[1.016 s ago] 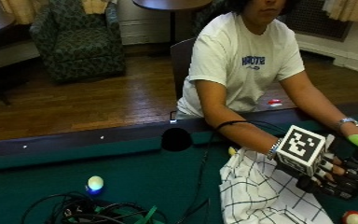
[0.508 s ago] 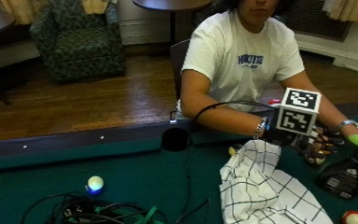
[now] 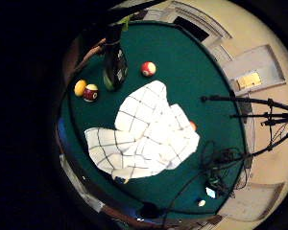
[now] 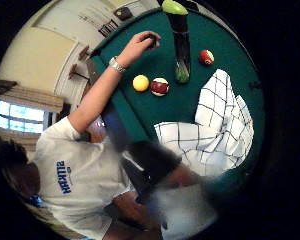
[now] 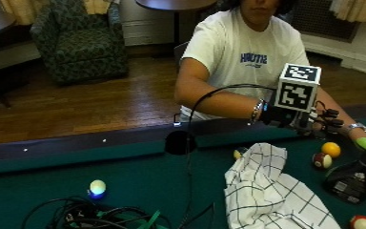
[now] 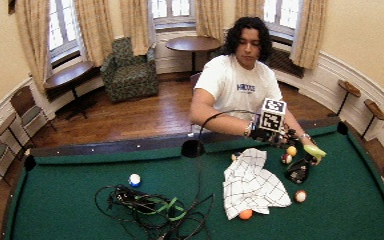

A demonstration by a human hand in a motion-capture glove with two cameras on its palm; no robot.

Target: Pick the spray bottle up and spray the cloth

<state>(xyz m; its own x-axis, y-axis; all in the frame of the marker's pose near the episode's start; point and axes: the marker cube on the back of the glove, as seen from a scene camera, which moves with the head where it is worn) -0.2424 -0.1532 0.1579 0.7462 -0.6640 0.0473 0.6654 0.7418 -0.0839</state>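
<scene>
My gloved right hand [image 5: 310, 125] above cloth [image 5: 269, 198], fingers unreadable; risk: tipping spray bottle [image 5: 354, 174] among balls on reach.

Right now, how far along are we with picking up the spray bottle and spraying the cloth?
Early stage. Done: the checked cloth lies spread on the green table, ready. In hand: nothing; the gloved right hand hovers above the cloth's far edge, holding nothing. The spray bottle stands on the felt beside the cloth, ungripped, near the bare hand. Left: reach over, grip the bottle, lift it, spray the cloth.
</scene>
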